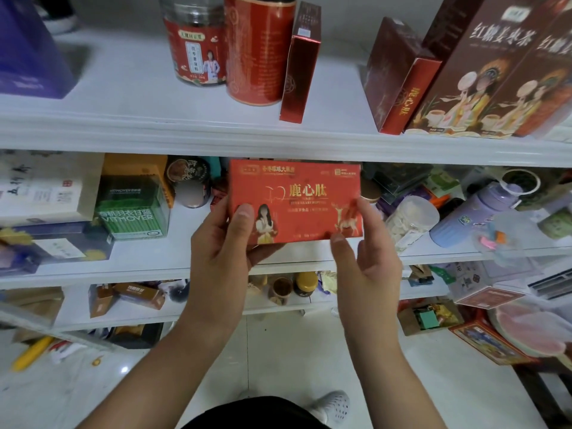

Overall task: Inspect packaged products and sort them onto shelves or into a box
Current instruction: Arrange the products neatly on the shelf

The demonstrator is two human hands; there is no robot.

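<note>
A flat red box (303, 193) with gold lettering and a deer picture is held up in front of the second shelf, its printed face toward me. My left hand (223, 252) grips its lower left corner, thumb on the front and fingers behind. My right hand (362, 258) holds the lower right corner, thumb at the bottom edge and fingertips along the right side. The white top shelf (154, 125) carries similar dark red boxes (399, 82) standing upright.
On the top shelf stand a clear jar (196, 48), a red canister (258, 51), a slim red box (300, 66) and tall tea boxes (483, 72). The second shelf holds a green box (133, 209), jars and a purple bottle (464, 215). Lower shelves and floor hold clutter.
</note>
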